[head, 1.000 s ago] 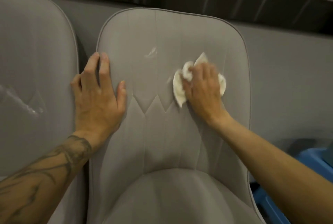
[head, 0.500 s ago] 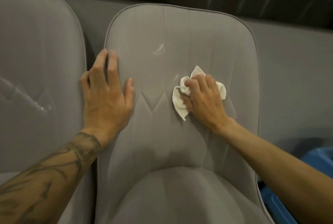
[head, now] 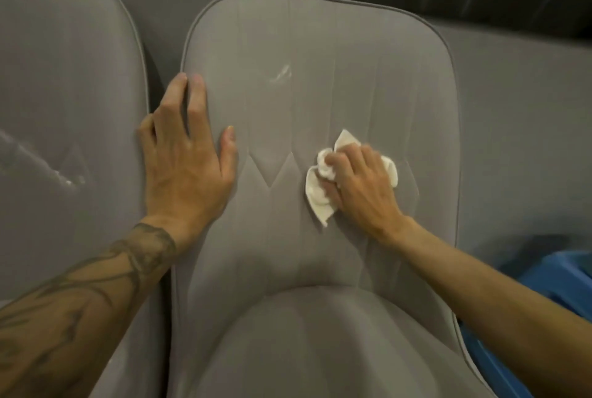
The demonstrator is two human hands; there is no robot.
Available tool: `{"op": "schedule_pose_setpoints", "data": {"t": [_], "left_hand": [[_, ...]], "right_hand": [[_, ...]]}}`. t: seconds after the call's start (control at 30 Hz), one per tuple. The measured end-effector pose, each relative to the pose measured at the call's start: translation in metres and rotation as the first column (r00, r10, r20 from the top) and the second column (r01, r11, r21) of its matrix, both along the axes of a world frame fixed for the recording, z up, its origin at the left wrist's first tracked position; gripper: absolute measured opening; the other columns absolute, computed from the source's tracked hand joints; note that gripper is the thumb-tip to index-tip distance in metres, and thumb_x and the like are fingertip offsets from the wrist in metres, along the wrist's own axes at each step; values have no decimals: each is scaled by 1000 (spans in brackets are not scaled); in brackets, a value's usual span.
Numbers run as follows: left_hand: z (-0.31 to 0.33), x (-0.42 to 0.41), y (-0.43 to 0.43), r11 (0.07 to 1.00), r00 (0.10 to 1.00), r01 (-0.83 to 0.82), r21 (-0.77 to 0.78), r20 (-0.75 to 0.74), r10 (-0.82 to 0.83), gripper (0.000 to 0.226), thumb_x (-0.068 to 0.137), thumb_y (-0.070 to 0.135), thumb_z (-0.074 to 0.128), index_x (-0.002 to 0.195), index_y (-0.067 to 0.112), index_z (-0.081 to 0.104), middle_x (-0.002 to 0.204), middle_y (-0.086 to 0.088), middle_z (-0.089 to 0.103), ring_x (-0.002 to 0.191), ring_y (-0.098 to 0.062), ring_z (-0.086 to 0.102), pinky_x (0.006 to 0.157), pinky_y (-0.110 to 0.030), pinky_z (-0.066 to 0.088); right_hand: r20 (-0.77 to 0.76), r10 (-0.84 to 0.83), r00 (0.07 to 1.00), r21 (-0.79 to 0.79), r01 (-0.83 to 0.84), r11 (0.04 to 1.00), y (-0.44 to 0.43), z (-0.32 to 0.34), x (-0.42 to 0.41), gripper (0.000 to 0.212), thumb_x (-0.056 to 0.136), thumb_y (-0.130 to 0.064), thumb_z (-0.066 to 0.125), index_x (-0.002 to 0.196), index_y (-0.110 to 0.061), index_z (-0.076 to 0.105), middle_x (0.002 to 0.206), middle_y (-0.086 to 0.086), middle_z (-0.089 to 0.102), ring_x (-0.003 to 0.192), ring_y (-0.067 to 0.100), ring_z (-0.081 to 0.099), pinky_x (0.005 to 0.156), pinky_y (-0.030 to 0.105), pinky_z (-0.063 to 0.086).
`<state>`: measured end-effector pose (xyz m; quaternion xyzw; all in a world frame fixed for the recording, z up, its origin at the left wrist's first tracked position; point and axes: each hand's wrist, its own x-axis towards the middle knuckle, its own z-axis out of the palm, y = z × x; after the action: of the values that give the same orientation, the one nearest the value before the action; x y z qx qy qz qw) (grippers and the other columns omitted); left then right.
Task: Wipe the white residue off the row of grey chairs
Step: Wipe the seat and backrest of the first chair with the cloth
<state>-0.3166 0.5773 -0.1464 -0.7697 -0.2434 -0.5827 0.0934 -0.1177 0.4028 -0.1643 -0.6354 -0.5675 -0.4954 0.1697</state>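
Your right grip is curled round a crumpled white cloth and presses it against the backrest of the grey chair in front of you. It sits just right of the zigzag seam at mid-height. Folds of the cloth stick out above your fingers, to the left of them, and past the far side of your knuckles.

Your left grip lies flat on the left edge of the same backrest, fingers straight and holding nothing, its thumb pointing towards the right grip. The two grips are apart, with the seam between them.

A white smear marks the backrest above and to the left of your right grip, about level with the fingertips of your left grip and to their right.

Left of your left grip stands a second chair. It has a longer white streak across its backrest, about level with that grip's knuckles.

Below your right forearm, to its right, is a blue object; you cannot tell what it is.
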Motion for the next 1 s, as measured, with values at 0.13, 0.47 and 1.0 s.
{"op": "schedule_pose_setpoints", "data": {"t": [0.13,0.47,1.0], "left_hand": [[-1,1,0,1000,1000,-12,2,-5,12,68,104,37,49,158,3,28,159,-23,34,140,-35,36,109,-52,34],[1,-2,-1,999,999,33,-13,-1,-33,67,104,37,51,158,4,28,158,-22,34,137,-35,38,107,-52,37],[3,-3,-4,989,989,139,-49,46,-137,64,103,31,55,156,4,32,155,-24,35,136,-39,41,105,-55,39]], "right_hand": [[-35,-86,996,355,93,930,40,84,18,25,100,-31,57,109,-7,57,101,20,62,88,38,58,77,44,43],[-111,-68,991,89,79,993,8,-21,-13,20,96,-27,62,106,-11,53,95,14,57,87,32,47,75,46,44],[-121,-161,980,135,177,975,7,-20,-13,23,98,-28,60,102,-6,63,95,16,58,83,36,54,74,46,45]]}}
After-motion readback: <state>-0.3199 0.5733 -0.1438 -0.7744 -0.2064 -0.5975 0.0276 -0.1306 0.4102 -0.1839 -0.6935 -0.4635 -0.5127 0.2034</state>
